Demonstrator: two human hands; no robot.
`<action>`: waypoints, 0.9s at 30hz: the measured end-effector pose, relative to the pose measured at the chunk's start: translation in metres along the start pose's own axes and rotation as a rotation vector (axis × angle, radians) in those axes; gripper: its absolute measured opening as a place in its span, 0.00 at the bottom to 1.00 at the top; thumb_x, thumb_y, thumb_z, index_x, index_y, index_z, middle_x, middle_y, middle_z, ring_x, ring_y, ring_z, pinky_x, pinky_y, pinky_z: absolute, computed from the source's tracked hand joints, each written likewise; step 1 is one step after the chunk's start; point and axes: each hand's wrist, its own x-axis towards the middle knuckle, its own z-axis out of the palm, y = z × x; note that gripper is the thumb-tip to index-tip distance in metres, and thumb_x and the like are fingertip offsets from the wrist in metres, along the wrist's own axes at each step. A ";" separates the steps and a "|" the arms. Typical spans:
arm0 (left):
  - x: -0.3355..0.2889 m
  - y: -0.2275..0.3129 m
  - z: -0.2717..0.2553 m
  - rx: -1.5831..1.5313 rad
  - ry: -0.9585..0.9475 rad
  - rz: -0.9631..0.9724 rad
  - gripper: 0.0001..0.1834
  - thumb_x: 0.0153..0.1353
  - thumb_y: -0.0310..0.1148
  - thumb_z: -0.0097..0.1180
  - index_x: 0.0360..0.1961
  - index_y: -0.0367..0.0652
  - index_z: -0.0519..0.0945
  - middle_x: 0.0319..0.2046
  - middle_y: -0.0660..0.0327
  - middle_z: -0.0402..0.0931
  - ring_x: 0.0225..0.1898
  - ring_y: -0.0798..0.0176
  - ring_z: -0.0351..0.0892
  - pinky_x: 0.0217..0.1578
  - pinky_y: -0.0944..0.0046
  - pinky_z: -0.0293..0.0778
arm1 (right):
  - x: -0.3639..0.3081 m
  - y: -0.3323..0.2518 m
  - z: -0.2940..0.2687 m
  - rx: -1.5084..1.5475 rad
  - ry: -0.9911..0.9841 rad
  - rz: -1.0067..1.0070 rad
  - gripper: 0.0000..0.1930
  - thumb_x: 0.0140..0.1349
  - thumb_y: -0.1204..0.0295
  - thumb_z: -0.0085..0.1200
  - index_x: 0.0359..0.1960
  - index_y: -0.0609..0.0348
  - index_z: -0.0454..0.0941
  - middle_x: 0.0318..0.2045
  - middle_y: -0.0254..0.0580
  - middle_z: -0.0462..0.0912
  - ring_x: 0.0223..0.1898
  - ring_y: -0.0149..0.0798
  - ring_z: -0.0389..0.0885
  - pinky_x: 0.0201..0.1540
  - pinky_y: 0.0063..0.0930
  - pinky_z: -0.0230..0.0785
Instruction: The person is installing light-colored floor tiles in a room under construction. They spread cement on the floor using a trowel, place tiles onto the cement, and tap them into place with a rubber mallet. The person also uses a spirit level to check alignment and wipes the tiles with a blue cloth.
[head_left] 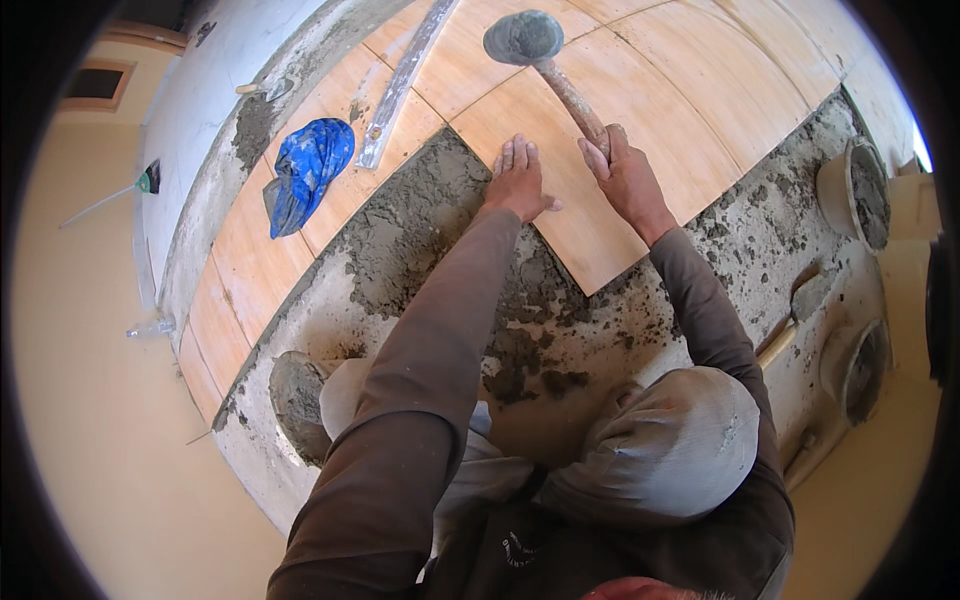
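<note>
My right hand point(630, 185) is wrapped round the handle of a rubber mallet point(524, 38), its grey, mortar-smeared head raised above the tiles. Under it lies a wood-look floor tile point(590, 235), whose near corner juts out over grey mortar. My left hand point(518, 180) rests flat on this tile's left edge, fingers stretched out. Wet mortar point(400, 240) is spread left of the tile, beside that hand and forearm. More laid tiles point(680, 80) adjoin it at the far side.
A metal straightedge point(405, 85) and a blue cloth point(315, 165) lie on tiles at the left. A trowel point(268, 90) is farther back. Buckets point(835, 190) with mortar and another trowel point(800, 310) stand or lie at the right. A mortar-filled container point(290, 395) sits by my left knee.
</note>
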 end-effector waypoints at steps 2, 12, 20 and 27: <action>0.002 0.010 -0.001 -0.018 0.016 0.039 0.63 0.60 0.57 0.68 0.80 0.31 0.43 0.81 0.38 0.33 0.82 0.39 0.31 0.80 0.49 0.36 | 0.003 0.036 0.013 -0.170 -0.082 -0.032 0.22 0.76 0.52 0.51 0.42 0.63 0.69 0.24 0.66 0.81 0.29 0.69 0.82 0.31 0.56 0.72; 0.004 0.023 -0.004 -0.012 0.032 0.089 0.63 0.60 0.57 0.69 0.79 0.29 0.44 0.80 0.37 0.34 0.82 0.38 0.32 0.80 0.48 0.38 | -0.043 0.063 -0.006 -0.222 -0.135 0.211 0.22 0.76 0.52 0.49 0.42 0.64 0.70 0.28 0.66 0.83 0.32 0.68 0.84 0.34 0.58 0.73; -0.008 0.002 0.002 0.028 0.073 0.072 0.57 0.62 0.55 0.68 0.79 0.34 0.50 0.80 0.39 0.40 0.81 0.39 0.39 0.79 0.48 0.43 | -0.133 -0.028 -0.071 0.147 0.146 0.108 0.18 0.76 0.57 0.51 0.46 0.62 0.69 0.27 0.61 0.82 0.29 0.64 0.83 0.33 0.55 0.73; -0.028 0.064 0.025 0.129 -0.006 0.160 0.64 0.58 0.60 0.69 0.79 0.30 0.46 0.80 0.35 0.38 0.81 0.36 0.36 0.79 0.47 0.41 | -0.205 0.041 -0.049 0.117 0.134 0.312 0.17 0.76 0.58 0.51 0.48 0.62 0.69 0.28 0.62 0.81 0.30 0.64 0.83 0.32 0.55 0.72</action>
